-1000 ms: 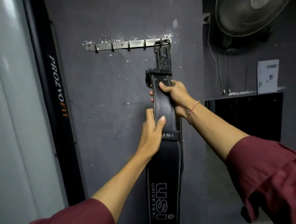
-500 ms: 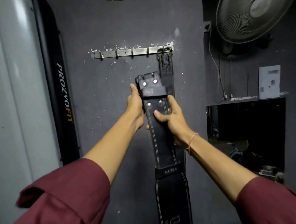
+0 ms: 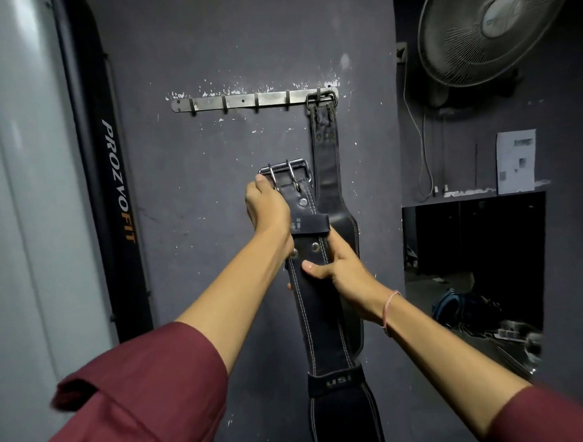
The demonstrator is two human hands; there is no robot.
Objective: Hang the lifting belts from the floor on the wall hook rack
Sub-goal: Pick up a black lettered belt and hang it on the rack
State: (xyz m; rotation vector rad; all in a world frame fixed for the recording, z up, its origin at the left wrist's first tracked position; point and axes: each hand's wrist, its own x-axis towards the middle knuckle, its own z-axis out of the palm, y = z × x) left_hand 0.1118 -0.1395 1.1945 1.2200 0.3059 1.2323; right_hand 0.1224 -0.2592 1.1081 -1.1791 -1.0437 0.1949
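Second lifting belt (image 3: 316,297) held upright below the hook rack (image 3: 243,101); another belt (image 3: 328,171) already hangs from the rightmost hook. Left hand (image 3: 267,212) grip closed round the strap just under the buckle (image 3: 286,173); right hand (image 3: 340,269) grip closed on the strap lower down. Best: lift buckle above a free hook left of the hung belt, drop the frame over it.

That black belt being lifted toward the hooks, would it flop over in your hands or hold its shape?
Probably fairly stiff: the held belt stands up past the left hand without drooping. Its thick stitched leather and steel buckle suggest some weight; the right hand grips it too. The matte surface likely isn't slippery.
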